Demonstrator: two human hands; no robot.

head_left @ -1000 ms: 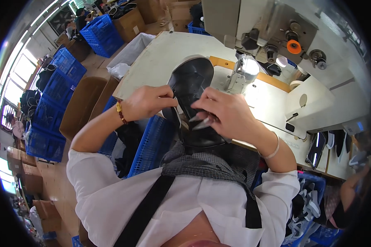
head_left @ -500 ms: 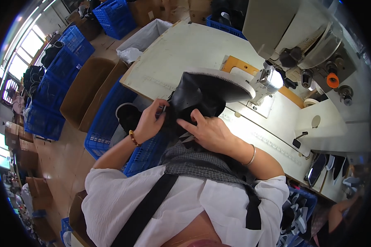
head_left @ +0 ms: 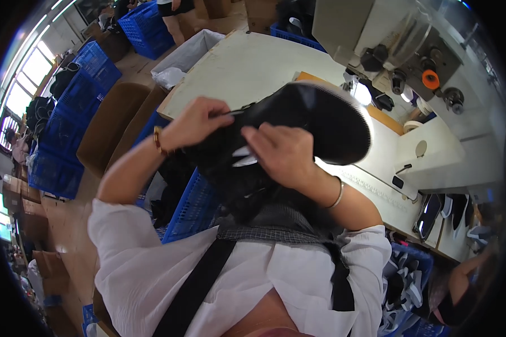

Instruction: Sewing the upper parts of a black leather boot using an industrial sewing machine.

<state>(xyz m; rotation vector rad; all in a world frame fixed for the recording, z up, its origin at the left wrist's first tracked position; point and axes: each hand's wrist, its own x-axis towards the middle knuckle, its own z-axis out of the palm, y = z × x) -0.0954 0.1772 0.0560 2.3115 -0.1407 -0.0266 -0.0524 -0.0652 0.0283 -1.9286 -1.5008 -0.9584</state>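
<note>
A black boot [head_left: 281, 112] with a pale stitched edge round its sole is held up in front of me, tilted with the sole toward the right. My left hand [head_left: 199, 121] pinches the black material along the boot's upper edge. Over the middle of the boot, the fingers of my right hand [head_left: 287, 153] are curled. The silver blades of small scissors [head_left: 245, 157] stick out from under that hand; their handles are hidden by it. Motion blurs both hands somewhat. Black material hangs down from the boot over my dark checked apron [head_left: 275, 227].
A white worktable [head_left: 247, 59] with a sewing machine [head_left: 360, 92] lies ahead and to the right. Close on my left stand a blue crate [head_left: 194, 205] and an open cardboard box [head_left: 112, 126]. Another blue crate [head_left: 427, 261] of shoe parts stands at lower right.
The boot has turned, so its sole faces me more and sits farther right and lower. My left hand has moved up. The scissor blades have swung up and left. A person appears at the back.
</note>
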